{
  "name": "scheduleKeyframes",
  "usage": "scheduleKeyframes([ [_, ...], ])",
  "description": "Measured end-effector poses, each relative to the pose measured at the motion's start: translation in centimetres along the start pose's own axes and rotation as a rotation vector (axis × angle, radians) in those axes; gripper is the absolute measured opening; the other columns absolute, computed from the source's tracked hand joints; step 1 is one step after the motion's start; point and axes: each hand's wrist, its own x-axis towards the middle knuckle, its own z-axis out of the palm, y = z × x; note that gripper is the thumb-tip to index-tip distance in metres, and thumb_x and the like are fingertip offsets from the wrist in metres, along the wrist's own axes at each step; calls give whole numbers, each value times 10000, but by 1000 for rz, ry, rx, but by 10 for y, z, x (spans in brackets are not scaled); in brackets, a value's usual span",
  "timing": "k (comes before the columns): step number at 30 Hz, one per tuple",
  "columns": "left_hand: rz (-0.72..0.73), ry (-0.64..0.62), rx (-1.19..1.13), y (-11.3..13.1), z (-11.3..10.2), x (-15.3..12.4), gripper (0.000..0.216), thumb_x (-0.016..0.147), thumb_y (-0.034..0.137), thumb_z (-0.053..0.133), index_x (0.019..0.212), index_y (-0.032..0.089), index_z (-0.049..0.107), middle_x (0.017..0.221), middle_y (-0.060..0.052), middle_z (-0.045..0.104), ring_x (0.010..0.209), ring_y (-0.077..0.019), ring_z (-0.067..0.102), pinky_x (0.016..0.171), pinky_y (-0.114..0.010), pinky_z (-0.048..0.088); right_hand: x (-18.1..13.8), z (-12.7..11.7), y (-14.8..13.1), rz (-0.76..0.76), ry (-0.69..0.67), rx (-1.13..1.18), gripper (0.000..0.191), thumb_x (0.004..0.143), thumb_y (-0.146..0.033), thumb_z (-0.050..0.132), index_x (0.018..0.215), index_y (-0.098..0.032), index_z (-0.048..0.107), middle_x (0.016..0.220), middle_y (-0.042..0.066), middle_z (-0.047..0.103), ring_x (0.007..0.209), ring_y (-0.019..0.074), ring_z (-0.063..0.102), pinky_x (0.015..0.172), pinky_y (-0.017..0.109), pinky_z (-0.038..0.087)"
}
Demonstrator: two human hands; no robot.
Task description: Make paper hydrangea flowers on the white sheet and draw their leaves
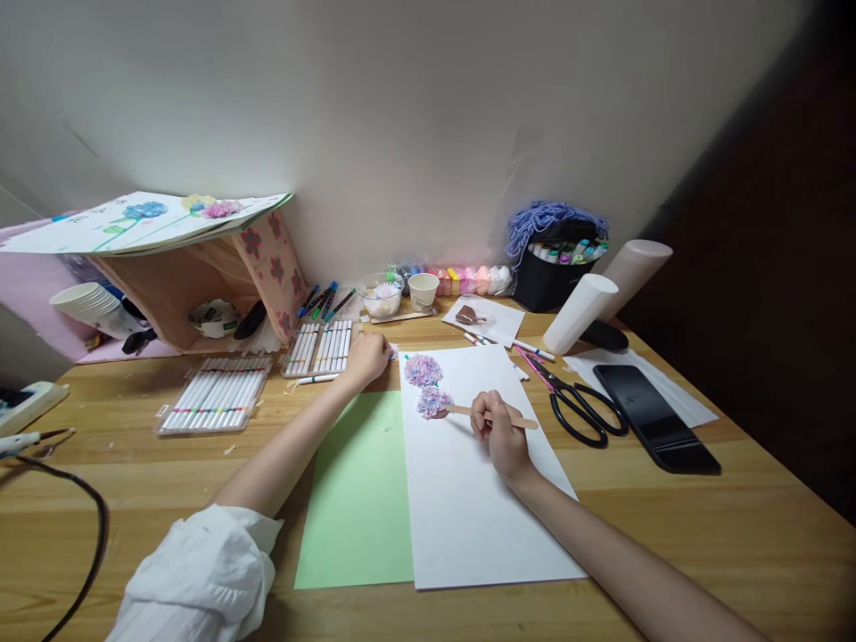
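My right hand (501, 437) grips a wooden craft stick (525, 423). The stick's far end touches the lower of two fluffy pink-and-blue flower heads (423, 370) on a white sheet of paper (481, 535). My left hand (370, 358) is closed beside the sheet's upper left corner, close to a case of markers (321, 348). A small pale bit shows at its fingertips, too small to name. Under the white sheet's left side lies a green sheet (365, 499).
Scissors (581, 415) and a phone (659, 419) lie to the right, near two upright rolls (580, 314). At the back stand a paper cup (423, 292), a clear bowl (382, 297) and a black marker holder (555, 276). Another marker case (214, 397) and a box (267, 276) are left.
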Motion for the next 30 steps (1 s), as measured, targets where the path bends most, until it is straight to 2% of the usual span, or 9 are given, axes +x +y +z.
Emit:
scheduleKeyframes([
  [4,30,72,-84,-2,-6,-4,84,808,200,527,744,181,577,840,-80,674,836,-227,593,725,-321,429,1,0,-1,-5,9,9,593,934,-567,277,473,-218,411,428,-17,394,429,123,355,478,294,305],
  [7,47,121,-155,-4,-11,-7,94,829,230,513,752,189,546,804,-57,659,771,-195,589,673,-289,415,0,0,0,0,5,11,589,937,-558,283,475,-216,414,431,-18,396,438,123,363,488,293,307],
  [12,68,139,-248,-7,-24,-15,93,806,230,551,723,189,544,763,-21,648,713,-160,574,640,-260,407,-1,-3,1,22,24,32,581,932,-562,295,491,-211,438,438,-24,405,423,111,360,475,285,298],
  [17,219,101,-424,20,-37,-54,53,806,236,588,821,186,596,792,-18,664,716,-150,576,661,-263,425,1,-8,0,25,57,56,569,925,-570,306,507,-210,447,447,-26,410,421,105,368,463,278,288],
  [19,278,-11,-519,35,-35,-77,70,814,248,595,844,185,600,816,-21,660,735,-146,584,664,-259,431,2,-11,0,26,65,60,563,927,-562,309,510,-210,446,447,-27,409,421,104,368,462,277,284],
  [23,233,-184,-569,53,-19,-107,71,807,232,601,868,196,593,812,-4,666,714,-139,580,636,-252,421,2,-14,2,21,-20,59,556,933,-536,315,509,-207,459,442,-26,415,421,104,359,464,279,277],
  [26,184,-177,-507,54,-5,-113,80,808,224,589,882,194,584,797,-10,648,712,-151,562,633,-264,410,-1,-15,3,5,-143,21,541,945,-502,322,525,-199,479,461,-26,433,437,101,373,482,274,289],
  [30,184,-128,-453,51,4,-112,57,809,187,564,865,191,568,798,-15,634,726,-158,540,655,-280,403,-4,-14,2,19,-241,-63,519,952,-481,326,550,-194,487,471,-32,430,447,99,406,491,263,306],
])
